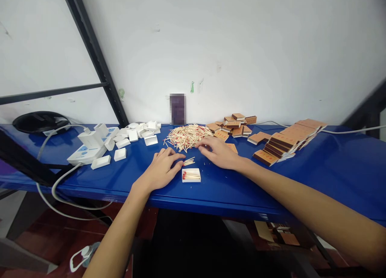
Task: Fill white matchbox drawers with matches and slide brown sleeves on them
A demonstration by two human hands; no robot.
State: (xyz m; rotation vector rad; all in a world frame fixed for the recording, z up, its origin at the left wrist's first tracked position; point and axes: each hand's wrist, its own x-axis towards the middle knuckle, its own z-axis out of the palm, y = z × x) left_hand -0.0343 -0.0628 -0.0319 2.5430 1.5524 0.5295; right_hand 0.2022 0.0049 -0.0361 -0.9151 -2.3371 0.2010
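My left hand (165,167) rests on the table with thumb and index finger apart, at the red heads of a few loose matches (189,161). Just in front of these lies a white matchbox tray (191,178) partly filled with matches, heads to the left. My right hand (220,152) reaches to the near right edge of a big heap of matches (185,135). Its thumb and index fingertips are close together there; what lies between them is too small to make out.
Several empty white trays (120,154) lie at left around a white power strip (86,154) with cables. Brown matchbox sleeves (235,125) are piled behind my right hand, with stacked matchboxes (285,139) farther right. A dark pixelated object (177,109) leans on the wall. Black shelf posts (96,57) flank the blue table (217,189).
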